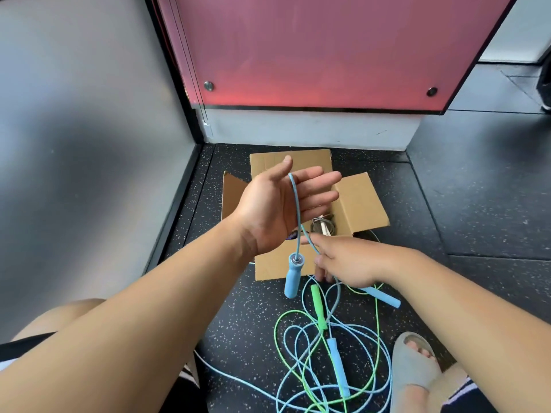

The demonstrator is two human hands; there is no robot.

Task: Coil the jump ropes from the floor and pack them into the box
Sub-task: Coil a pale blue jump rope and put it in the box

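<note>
My left hand (283, 201) is raised palm-up over the cardboard box (360, 201), fingers straight. A blue jump rope cord (295, 201) hangs over the gap between thumb and fingers, and its blue handle (293, 275) dangles below the wrist. My right hand (348, 260) pinches the same blue cord lower down, just in front of the box. On the floor lie tangled blue and green ropes (298, 353), with a green handle (318, 308) and two more blue handles (338, 368) (384, 296).
The open box holds a coiled rope with pale handles (323, 226). A grey wall (89, 144) stands to the left and a red panel (313, 55) behind the box. My sandalled foot (414, 365) rests on the speckled dark floor (477, 204) at lower right.
</note>
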